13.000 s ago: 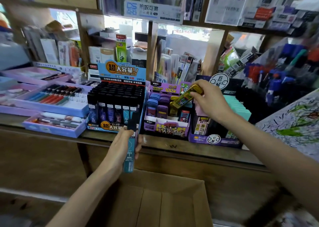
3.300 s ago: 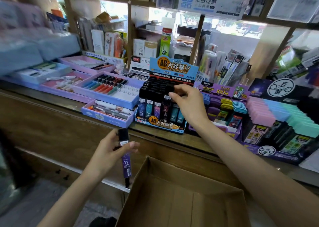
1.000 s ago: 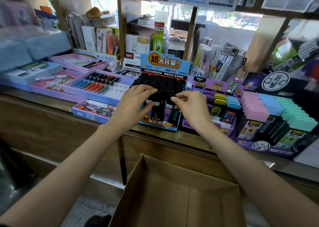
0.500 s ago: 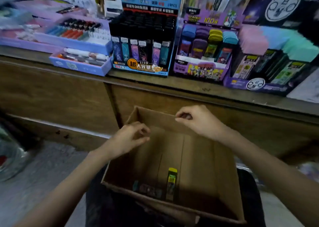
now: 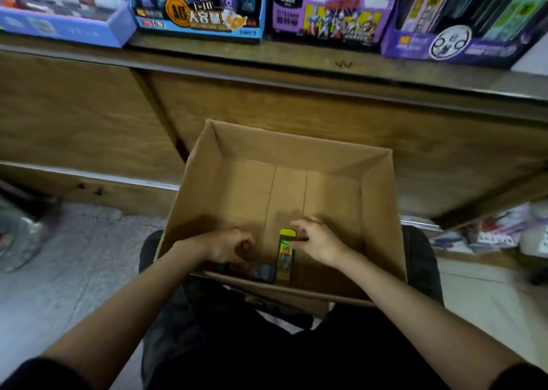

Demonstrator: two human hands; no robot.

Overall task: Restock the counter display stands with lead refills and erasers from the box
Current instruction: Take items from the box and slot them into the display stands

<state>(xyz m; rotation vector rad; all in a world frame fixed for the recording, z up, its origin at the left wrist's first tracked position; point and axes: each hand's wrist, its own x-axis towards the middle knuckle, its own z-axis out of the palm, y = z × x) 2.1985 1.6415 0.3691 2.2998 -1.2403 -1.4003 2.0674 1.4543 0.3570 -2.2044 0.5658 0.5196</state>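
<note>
Inside the cardboard box [image 5: 378, 211], by its near wall, the right hand [image 5: 318, 241] curls its fingers against the top of a yellow lead refill pack [image 5: 285, 256]. The left hand [image 5: 225, 246] curls over dark packs [image 5: 258, 271] beside it. I cannot tell whether either hand has a grip. Beyond the box, display stands [image 5: 198, 19] sit on the counter [image 5: 326, 63].
</note>
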